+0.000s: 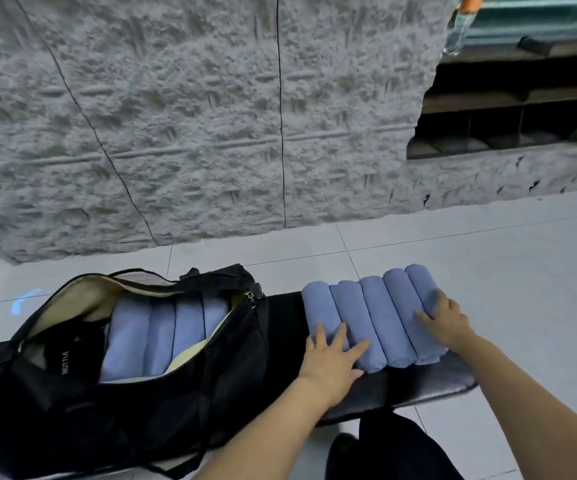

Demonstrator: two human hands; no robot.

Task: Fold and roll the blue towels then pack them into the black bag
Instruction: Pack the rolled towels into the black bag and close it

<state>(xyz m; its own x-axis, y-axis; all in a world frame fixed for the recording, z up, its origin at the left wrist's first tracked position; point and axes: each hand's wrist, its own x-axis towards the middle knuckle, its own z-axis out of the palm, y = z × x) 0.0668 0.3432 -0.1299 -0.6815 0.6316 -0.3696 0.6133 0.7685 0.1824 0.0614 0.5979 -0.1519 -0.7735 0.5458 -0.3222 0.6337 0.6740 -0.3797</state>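
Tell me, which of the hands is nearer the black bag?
Left. The left hand rests on the rolled towels beside the bag; the right hand lies farther right.

Five rolled towels (372, 317) lie side by side on a black bench (418, 382); left hand (332, 362) and right hand (448, 318) press them. The open bag (124, 403) at left holds more rolls (162, 336).

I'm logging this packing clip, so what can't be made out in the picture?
Head view only.
- Black bag: four towel rolls show; any deeper ones are hidden by its sides.
- Five rolled towels on the bench: parts lie under the left hand and right hand.
- Bottle, top right: blurred, cut by the top edge.
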